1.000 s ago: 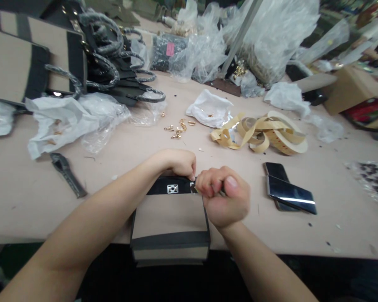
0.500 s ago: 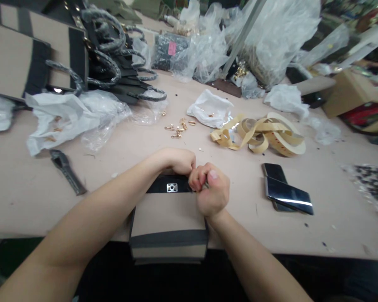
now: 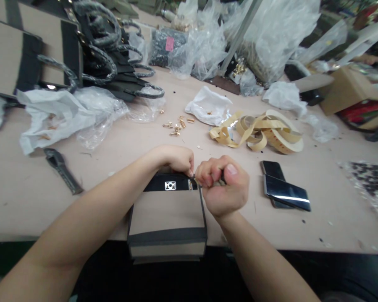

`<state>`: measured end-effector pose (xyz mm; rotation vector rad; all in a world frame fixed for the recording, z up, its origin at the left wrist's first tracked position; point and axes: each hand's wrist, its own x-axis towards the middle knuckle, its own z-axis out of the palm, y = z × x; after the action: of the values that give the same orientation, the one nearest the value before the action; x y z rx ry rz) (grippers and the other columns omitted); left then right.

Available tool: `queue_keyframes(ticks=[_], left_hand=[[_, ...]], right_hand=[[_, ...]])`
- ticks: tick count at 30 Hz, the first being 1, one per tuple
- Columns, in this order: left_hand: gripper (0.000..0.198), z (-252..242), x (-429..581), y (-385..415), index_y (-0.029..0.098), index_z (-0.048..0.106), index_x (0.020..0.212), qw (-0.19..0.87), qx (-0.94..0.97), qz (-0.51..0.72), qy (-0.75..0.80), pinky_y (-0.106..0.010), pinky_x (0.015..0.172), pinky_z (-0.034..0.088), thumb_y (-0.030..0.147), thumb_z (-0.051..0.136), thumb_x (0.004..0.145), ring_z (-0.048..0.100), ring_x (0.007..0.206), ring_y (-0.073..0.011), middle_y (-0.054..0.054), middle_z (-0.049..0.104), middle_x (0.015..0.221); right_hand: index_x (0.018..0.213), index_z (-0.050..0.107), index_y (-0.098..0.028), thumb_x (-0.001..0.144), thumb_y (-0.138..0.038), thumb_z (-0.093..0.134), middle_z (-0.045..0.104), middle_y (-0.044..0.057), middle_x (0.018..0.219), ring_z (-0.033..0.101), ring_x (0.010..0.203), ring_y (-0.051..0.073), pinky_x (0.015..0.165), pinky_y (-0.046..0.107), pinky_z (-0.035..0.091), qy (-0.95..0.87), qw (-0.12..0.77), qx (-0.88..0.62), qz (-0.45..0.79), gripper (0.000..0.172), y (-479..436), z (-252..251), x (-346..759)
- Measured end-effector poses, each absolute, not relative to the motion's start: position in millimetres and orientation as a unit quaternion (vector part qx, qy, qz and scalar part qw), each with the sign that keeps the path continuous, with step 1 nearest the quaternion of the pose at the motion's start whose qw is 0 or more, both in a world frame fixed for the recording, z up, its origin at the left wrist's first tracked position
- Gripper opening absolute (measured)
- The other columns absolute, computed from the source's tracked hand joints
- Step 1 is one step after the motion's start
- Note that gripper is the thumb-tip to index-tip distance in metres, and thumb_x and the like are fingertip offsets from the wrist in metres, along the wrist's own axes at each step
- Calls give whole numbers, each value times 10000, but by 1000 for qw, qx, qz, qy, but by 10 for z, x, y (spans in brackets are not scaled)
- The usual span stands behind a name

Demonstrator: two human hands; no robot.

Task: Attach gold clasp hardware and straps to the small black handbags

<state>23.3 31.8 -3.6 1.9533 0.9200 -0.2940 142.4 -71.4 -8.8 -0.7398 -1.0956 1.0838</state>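
Note:
A beige and black handbag [image 3: 166, 214] lies at the table's front edge, its black band away from me. On that band sit a silver metal plate [image 3: 170, 186] and, to its right, a small gold-coloured fitting [image 3: 190, 185]. My left hand [image 3: 179, 160] is closed at the bag's far edge, its fingertips pinched just above this fitting; what they grip is hidden. My right hand [image 3: 225, 186] forms a fist just right of the fitting, around a dark thin thing that I cannot make out. Its knuckles are close to my left fingertips.
Gold-coloured hardware pieces [image 3: 178, 127] lie beyond my hands. Yellowish tape [image 3: 260, 132] and two stacked phones [image 3: 286, 193] are to the right. A dark tool [image 3: 63, 172] lies left. Handbags with wrapped handles [image 3: 56, 50] and plastic bags [image 3: 204, 50] fill the back.
My right fist has moved right, slightly away from my left hand, uncovering the small fitting on the black band. My left hand stays at the bag's far edge. The view has shifted a little.

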Motion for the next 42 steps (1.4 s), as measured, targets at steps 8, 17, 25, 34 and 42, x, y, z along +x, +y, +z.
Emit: queue_keyframes(ticks=[8, 17, 25, 34, 42], left_hand=[[210, -14, 226, 316, 153, 848, 887, 484, 778, -124, 381, -240, 645, 443, 209, 699, 751, 570, 640, -155, -6, 712, 669], [172, -36, 206, 313, 156, 843, 832, 479, 782, -119, 380, -246, 631, 424, 187, 695, 750, 553, 634, -153, -1, 680, 635], [226, -81, 182, 335, 176, 836, 910, 499, 766, -120, 387, -257, 703, 469, 319, 715, 784, 640, 729, -172, -40, 794, 842], [258, -24, 148, 219, 220, 795, 838, 459, 806, -106, 358, -273, 653, 414, 450, 771, 724, 621, 698, -183, -11, 750, 753], [210, 205, 224, -244, 236, 767, 865, 311, 871, 33, 378, -334, 767, 488, 413, 797, 757, 673, 836, -257, -67, 749, 908]], right_hand=[[660, 538, -226, 993, -369, 532, 452, -29, 523, 429, 468, 145, 493, 305, 322, -474, 673, -300, 482, 363, -814, -126, 1445], [653, 496, -244, 998, -424, 505, 434, -36, 512, 414, 456, 147, 481, 307, 322, -497, 648, -337, 468, 389, -818, -137, 1385], [691, 482, -241, 1062, -331, 417, 478, -11, 601, 452, 563, 169, 600, 341, 322, -728, 391, -535, 174, 387, -672, 43, 2108], [1075, 661, -183, 993, -287, 597, 680, 161, 1152, 587, 1126, 318, 1019, 468, 462, -769, 287, -566, 70, 147, -739, -351, 2428], [1052, 725, -213, 925, -226, 709, 741, 64, 1020, 666, 960, 248, 878, 385, 510, -727, 285, -519, 347, 128, -1020, -220, 2234]])
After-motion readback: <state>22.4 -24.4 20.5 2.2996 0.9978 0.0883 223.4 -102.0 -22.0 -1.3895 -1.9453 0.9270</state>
